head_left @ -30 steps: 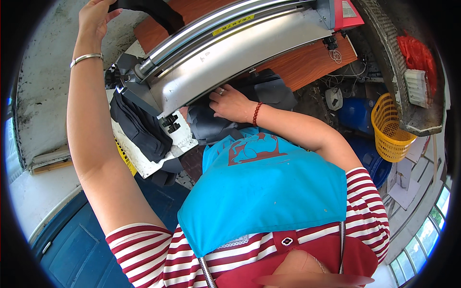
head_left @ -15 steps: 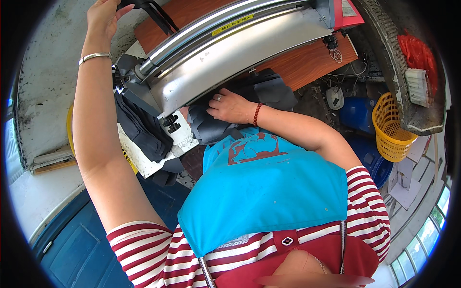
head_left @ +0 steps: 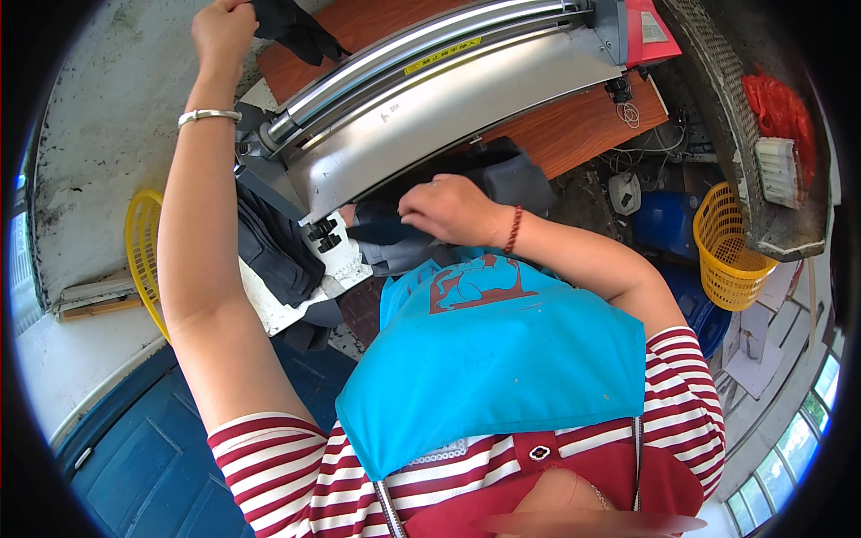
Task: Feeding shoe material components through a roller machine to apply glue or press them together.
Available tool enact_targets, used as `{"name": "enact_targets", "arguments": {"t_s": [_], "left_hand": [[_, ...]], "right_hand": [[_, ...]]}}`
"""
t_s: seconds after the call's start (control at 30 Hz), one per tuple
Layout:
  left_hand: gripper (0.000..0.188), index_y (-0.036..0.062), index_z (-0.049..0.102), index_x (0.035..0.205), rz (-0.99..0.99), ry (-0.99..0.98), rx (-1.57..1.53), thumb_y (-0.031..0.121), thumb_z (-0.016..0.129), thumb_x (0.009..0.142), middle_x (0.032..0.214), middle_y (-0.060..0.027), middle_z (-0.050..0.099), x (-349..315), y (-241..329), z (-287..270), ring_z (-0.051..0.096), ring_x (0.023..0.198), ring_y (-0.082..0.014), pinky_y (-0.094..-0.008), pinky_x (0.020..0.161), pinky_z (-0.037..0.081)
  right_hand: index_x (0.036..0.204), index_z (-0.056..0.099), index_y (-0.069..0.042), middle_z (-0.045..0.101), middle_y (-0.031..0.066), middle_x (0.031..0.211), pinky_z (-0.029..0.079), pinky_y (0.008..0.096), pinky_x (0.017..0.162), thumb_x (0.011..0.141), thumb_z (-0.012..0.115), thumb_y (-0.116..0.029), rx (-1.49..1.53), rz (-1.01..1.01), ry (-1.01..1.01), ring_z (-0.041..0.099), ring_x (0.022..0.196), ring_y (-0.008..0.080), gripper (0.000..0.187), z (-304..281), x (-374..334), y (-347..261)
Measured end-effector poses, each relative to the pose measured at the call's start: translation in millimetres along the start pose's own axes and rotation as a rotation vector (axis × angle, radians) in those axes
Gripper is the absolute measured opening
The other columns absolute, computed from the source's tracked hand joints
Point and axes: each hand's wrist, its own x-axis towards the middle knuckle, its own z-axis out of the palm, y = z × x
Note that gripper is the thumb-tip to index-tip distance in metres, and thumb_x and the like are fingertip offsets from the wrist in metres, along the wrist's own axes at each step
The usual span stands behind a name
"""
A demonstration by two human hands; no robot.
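Observation:
At the far upper left my left hand (head_left: 222,38) is closed on a dark, limp sheet piece (head_left: 294,29), which hangs over the far side of a roller machine (head_left: 439,99). My right hand (head_left: 459,212) is on the near side of the machine, just above a pile of dark flat pieces (head_left: 395,255). Its fingers are curled down, and what they hold, if anything, is hidden. More dark cut pieces (head_left: 282,255) lie stacked at the machine's left end, on a white board (head_left: 345,269). Their material looks like leather or thin foam.
The machine has a metal plate in front and a red end cover (head_left: 647,34), and stands on a brown wooden tabletop (head_left: 574,125). To the right are a yellow basket (head_left: 731,260), blue drums (head_left: 668,224) and a red plastic bag (head_left: 778,108). Another yellow basket (head_left: 143,251) stands left.
My left hand has moved right and drawn the dark piece along, which now spreads wider. The right hand has lifted off the pile and curled its fingers, moving slightly right.

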Motion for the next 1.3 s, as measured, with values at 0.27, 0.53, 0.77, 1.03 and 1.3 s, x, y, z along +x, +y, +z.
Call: {"name": "enact_targets", "arguments": {"t_s": [0.27,0.53,0.77,1.03,1.3], "left_hand": [[0.040,-0.0021,0.075,0.089,0.073,-0.504,0.493,0.035,0.058,0.086,0.095,-0.0271,0.070,-77,-5,60,0.067,0.093,-0.0417,-0.0428,0.089,0.051],[0.045,-0.0023,0.076,0.093,-0.256,-0.683,0.406,0.040,0.059,0.093,0.079,-0.0135,0.072,-64,-8,64,0.067,0.072,-0.0175,-0.0326,0.074,0.052],[0.018,0.0082,0.073,0.094,-0.307,-0.369,0.195,0.026,0.069,0.091,0.092,-0.0033,0.070,-33,-28,70,0.063,0.083,-0.0169,-0.0321,0.067,0.053],[0.023,-0.0034,0.066,0.105,-0.340,-0.114,-0.134,0.011,0.051,0.094,0.102,-0.0153,0.068,-16,64,4,0.067,0.087,-0.0242,-0.0332,0.071,0.057],[0.012,0.0034,0.065,0.101,-0.172,-0.144,-0.535,0.010,0.058,0.095,0.094,-0.0065,0.064,41,26,-92,0.062,0.084,-0.0153,-0.0299,0.061,0.055]], "right_hand": [[0.103,0.061,0.001,0.069,0.0048,0.084,0.051,0.0246,0.069,0.094,0.066,-0.008,0.332,0.588,0.218,0.066,0.076,0.0087,0.014,-65,41,10],[0.096,0.065,-0.006,0.071,0.0119,0.085,0.054,0.0405,0.070,0.091,0.066,-0.015,-0.225,0.479,0.222,0.069,0.078,0.0320,0.011,-66,77,30],[0.090,0.065,-0.012,0.067,0.0044,0.080,0.053,0.0369,0.059,0.086,0.073,-0.018,-0.521,0.161,0.266,0.068,0.070,0.0265,0.010,-79,33,19],[0.091,0.066,-0.011,0.062,0.0068,0.094,0.052,0.0383,0.078,0.082,0.076,-0.024,-0.337,-0.038,-0.208,0.063,0.092,0.0258,0.019,25,-13,26],[0.088,0.064,-0.010,0.063,0.0068,0.100,0.048,0.0399,0.085,0.082,0.076,-0.023,-0.349,-0.044,-0.227,0.062,0.097,0.0234,0.019,32,-11,28]]}}
